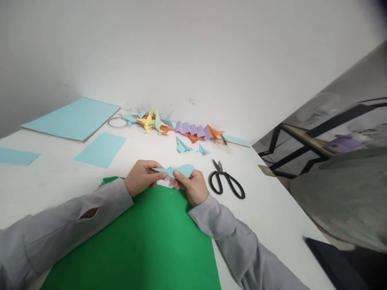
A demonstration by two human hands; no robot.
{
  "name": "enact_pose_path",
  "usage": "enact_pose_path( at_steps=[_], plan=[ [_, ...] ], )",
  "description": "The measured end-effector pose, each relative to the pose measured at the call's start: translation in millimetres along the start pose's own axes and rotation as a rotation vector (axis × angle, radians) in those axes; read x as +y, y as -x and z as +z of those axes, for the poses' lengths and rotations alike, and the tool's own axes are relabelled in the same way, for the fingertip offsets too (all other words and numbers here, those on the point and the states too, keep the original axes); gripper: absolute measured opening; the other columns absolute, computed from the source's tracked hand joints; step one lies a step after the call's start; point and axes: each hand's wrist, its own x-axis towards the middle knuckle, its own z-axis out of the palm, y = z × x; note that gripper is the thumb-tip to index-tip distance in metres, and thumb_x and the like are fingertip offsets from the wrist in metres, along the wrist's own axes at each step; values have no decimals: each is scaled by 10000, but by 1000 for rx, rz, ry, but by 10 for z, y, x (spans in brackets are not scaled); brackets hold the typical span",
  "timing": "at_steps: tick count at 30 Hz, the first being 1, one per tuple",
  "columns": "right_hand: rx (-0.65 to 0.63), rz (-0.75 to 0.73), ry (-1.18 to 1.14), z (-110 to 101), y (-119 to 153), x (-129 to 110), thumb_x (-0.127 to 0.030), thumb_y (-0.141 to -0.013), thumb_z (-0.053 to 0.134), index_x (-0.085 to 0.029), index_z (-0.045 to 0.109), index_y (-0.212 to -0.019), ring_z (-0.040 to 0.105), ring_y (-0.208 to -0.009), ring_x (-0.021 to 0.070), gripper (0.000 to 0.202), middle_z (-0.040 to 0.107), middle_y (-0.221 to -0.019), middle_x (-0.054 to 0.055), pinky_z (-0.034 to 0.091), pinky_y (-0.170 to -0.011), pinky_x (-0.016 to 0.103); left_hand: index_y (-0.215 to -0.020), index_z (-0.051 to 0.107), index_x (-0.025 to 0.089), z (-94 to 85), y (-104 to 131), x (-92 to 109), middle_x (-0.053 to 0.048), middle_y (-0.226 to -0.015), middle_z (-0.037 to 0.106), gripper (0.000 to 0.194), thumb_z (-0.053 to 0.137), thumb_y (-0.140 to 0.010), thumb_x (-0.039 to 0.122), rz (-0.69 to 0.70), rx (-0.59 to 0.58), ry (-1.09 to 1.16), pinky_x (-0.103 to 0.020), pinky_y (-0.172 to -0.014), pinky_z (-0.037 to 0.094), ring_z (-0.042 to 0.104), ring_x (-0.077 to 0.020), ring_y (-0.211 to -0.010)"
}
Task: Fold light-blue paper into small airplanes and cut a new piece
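Both hands hold a light blue folded paper piece [185, 170] above the far edge of a green sheet [145, 237]. My left hand [144, 177] pinches its narrow pointed end between thumb and fingers. My right hand [193, 186] grips the wider end, thumb on top and fingers underneath. The fingers partly cover the folds. To the right of my right hand lie black-handled scissors [226, 179], their blades slightly apart. Beyond the hands sit two small light blue folded paper figures, a larger one [182, 145] and a smaller one [203, 150].
Along the wall lie a pile of coloured folded paper figures [148, 122] and a purple pleated paper strip [193, 130]. Light blue sheets [101, 150] and a large light blue stack [72, 119] are at left. A dark flat object [329, 262] lies near the right edge.
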Motion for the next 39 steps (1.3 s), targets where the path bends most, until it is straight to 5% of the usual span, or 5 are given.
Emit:
enact_pose_path(
  at_steps=[6, 16, 23, 33, 39],
  plan=[
    [-71, -62, -5, 18, 16, -43, -375, -679, 679, -156, 674, -684, 526, -459, 98, 219, 636, -568, 18, 400, -414, 208, -583, 624, 110, -12, 1, 1, 29, -415, 504, 193, 662, -647, 288, 28, -31, -33, -199, -406, 322, 422, -64, -377],
    [46, 8, -75, 19, 7, -32, -332, -599, 742, -159, 696, -664, 502, -432, 91, 191, 651, -572, 28, 422, -388, 207, -649, 671, 113, 7, 3, 7, -18, -560, 631, 226, 708, -597, 329, 29, 47, 37, -206, -378, 337, 436, -63, -377],
    [88, 12, -81, 14, -11, -15, -371, -611, 724, -134, 678, -641, 488, -405, 78, 244, 623, -519, 21, 400, -371, 186, -688, 688, 103, 4, 10, 33, 31, -340, 482, 292, 593, -718, 377, -29, 17, 55, -196, -401, 347, 423, -67, -341],
    [114, -31, -33, 8, -11, -10, -334, -565, 754, -155, 693, -728, 510, -412, 88, 250, 653, -577, 19, 429, -382, 205, -833, 634, 97, 15, 6, 44, -80, -722, 695, 337, 573, -731, 412, -52, -15, 139, -199, -364, 380, 492, -65, -352],
    [18, -127, 126, -7, 18, -11, -298, -569, 752, -198, 700, -810, 575, -517, 122, 266, 683, -743, 28, 495, -459, 241, -853, 641, 97, 18, 6, 58, 33, -398, 543, 322, 675, -633, 330, -51, -1, 113, -188, -370, 370, 492, -86, -357]
  ],
)
